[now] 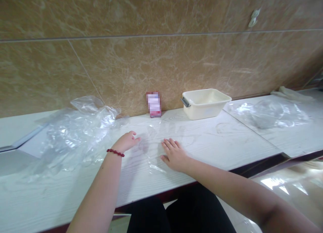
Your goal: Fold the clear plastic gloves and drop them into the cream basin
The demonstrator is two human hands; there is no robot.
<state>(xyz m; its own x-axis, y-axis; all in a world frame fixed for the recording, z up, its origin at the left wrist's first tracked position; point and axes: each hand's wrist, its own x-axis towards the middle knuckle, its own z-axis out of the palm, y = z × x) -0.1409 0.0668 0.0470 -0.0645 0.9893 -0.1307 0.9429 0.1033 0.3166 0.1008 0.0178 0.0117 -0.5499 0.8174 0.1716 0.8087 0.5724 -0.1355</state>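
A flat clear plastic bag [153, 160] lies on the white wood-grain tabletop in front of me; its edges are hard to make out. My right hand [175, 156] rests palm down on the bag's right part, fingers stretched out. At the bag's left side, my left hand [126, 142] hovers just over the table, or touches it; I cannot tell which. Its thumb stands apart from the loosely bent fingers, and nothing shows between them. A red bead bracelet [115, 153] circles the left wrist. Left of that hand spreads a heap of crumpled clear plastic bags [75, 132].
Against the brown marble wall [141, 68] leans a phone-like thing [153, 105] with a blurred screen. Beside it stands a cream plastic basin [204, 108] with a grey handle. More clear plastic [272, 113] lies far right. An open drawer [264, 164] shows under the table's front edge.
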